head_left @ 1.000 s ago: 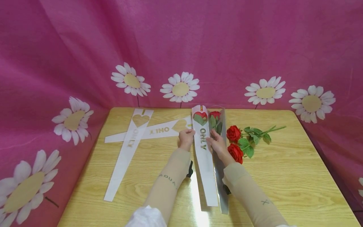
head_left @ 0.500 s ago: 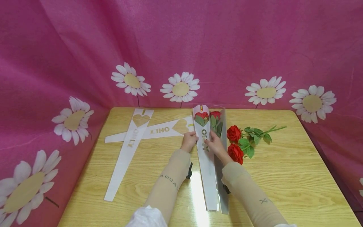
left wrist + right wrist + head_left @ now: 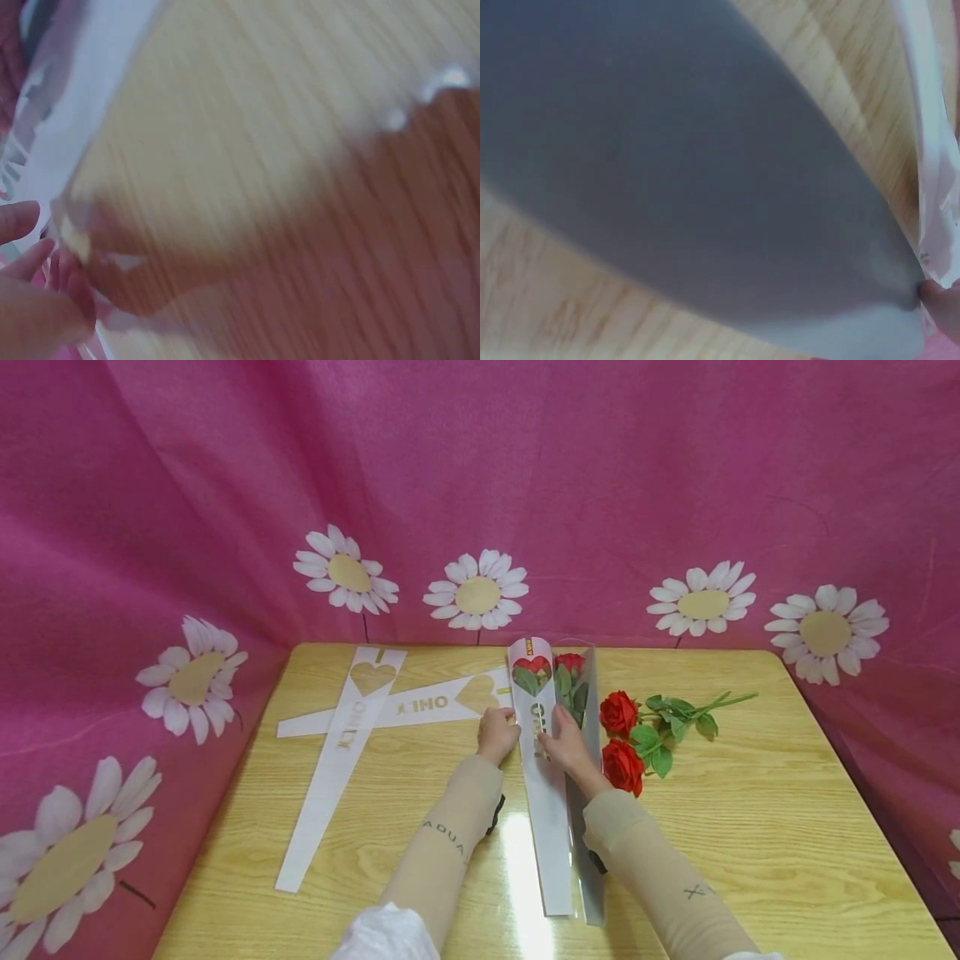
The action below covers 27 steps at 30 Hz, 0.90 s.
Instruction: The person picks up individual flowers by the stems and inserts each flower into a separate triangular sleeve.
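Note:
A white flower sleeve with a heart window and ONLY lettering lies lengthwise in front of me, a red rose showing through the heart. My left hand pinches its left edge, and in the left wrist view that hand's fingers meet at the white edge. From the right, my right hand grips the sleeve, its thumb over the lettering. Directly beside it, partly under my right hand and forearm, lies a second clear and grey sleeve with another red rose in it.
Two flat white sleeves, one slanted and one crosswise, overlap on the left of the wooden table. Two loose red roses, an upper one and a lower one, lie at right. A pink daisy-print curtain encloses the back and sides.
The held sleeve's narrow end has come slightly toward me and its layers line up more closely. Both hands have closed in on its edges, the right thumb now lying over the lettering.

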Tool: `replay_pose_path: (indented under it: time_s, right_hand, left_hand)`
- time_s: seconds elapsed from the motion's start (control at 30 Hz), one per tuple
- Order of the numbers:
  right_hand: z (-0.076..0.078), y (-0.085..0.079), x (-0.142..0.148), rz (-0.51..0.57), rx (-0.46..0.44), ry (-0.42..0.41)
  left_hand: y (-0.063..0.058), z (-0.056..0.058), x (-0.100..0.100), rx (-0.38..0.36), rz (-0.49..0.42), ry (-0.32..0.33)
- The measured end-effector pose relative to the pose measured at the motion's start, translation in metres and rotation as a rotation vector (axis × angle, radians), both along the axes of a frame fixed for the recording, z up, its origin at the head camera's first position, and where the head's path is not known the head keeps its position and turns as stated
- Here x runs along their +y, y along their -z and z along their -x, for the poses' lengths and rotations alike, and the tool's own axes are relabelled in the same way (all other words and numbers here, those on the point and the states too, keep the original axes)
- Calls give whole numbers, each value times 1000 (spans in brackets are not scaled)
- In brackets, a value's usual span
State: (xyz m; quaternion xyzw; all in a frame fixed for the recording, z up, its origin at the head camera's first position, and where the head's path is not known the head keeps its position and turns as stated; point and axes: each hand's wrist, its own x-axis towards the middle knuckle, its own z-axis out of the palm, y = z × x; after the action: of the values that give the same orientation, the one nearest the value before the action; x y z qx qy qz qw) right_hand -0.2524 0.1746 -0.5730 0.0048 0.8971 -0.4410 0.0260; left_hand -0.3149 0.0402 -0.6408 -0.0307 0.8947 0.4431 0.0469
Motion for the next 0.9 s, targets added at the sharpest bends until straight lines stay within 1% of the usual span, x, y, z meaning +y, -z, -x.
replay_pose_path:
  time_s: [0.03,0.07,0.1,0.13,0.17,0.2,0.23,0.27,0.3,0.33,0.37,0.4,0.43,0.5,0.57,0.6,0.67,0.73,0.77,0.8,0.83,0.9]
  right_hand:
    - [7,17,4,-37,29,-4]
    - [14,32,8,-62,43,-9]
    - [20,51,13,-57,88,-18]
    - [25,61,16,-53,99,-22]
    - [27,65,17,-50,92,-17]
    - [21,50,14,-33,80,-24]
    - [15,39,9,-23,103,-21]
    - [5,19,3,-7,108,-19]
    - [-2,5,-1,-17,133,-18]
    - [-10,-14,-8,-31,136,-11]
    - [-16,-25,-13,-42,172,-4]
    - [-20,-31,-17,-54,224,1]
    - [-22,-35,-21,-67,268,4]
    - [-23,-37,-27,-57,336,-5]
    - [-23,-34,-31,-9,376,-51]
    - [-14,-14,-29,14,405,-80]
    - [10,36,-25,54,406,-144]
    - [40,100,-19,97,359,-208]
    - [57,135,-18,106,341,-223]
    - [72,167,-16,103,308,-229]
    - [77,177,-18,89,251,-228]
    - [80,182,-25,54,155,-210]
  left_hand:
    - [-38,-21,-5,16,65,15]
    - [-71,-39,-10,22,119,32]
    - [-101,-55,-14,13,170,56]
    - [-101,-55,-17,14,201,80]
    - [-102,-55,-20,15,233,109]
    - [-102,-55,-23,5,260,141]
    - [-103,-54,-26,-8,276,168]
    - [-103,-54,-29,-27,304,196]
    - [-104,-53,-32,-46,322,220]
    - [-104,-53,-35,-67,340,240]
    - [-105,-52,-38,-82,352,252]
    - [-106,-52,-40,-93,362,258]
    - [-106,-52,-43,-91,377,258]
    - [-107,-51,-46,-69,412,247]
    - [-107,-50,-49,-27,447,221]
    - [-107,-50,-50,-6,458,205]
    - [-105,-50,-52,32,482,165]
    - [-102,-50,-54,66,491,125]
    - [-100,-50,-55,83,493,107]
    - [-98,-51,-56,97,495,91]
    - [-97,-51,-56,111,495,78]
    - [-94,-53,-57,137,481,54]
